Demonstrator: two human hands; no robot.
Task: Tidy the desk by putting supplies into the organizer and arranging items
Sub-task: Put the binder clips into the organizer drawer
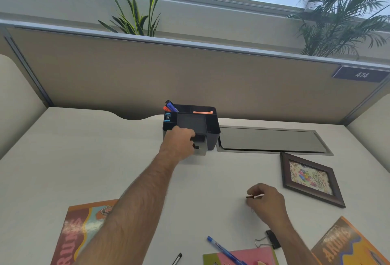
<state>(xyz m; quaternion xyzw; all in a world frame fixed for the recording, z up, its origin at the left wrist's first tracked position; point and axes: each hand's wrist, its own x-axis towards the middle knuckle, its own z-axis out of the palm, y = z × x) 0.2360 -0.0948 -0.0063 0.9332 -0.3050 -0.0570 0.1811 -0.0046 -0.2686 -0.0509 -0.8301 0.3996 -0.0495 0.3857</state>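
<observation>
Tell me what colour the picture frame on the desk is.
Dark brown, wood-look; the picture frame lies flat at the right of the head view.

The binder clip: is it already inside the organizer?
No, the binder clip lies on the desk near the right forearm, far from the organizer.

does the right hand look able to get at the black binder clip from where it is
Probably yes. The binder clip lies bare on the desk just beside the right forearm, nothing on top of it. But the right hand already pinches a small thin item, so it may need to drop that first.
</observation>
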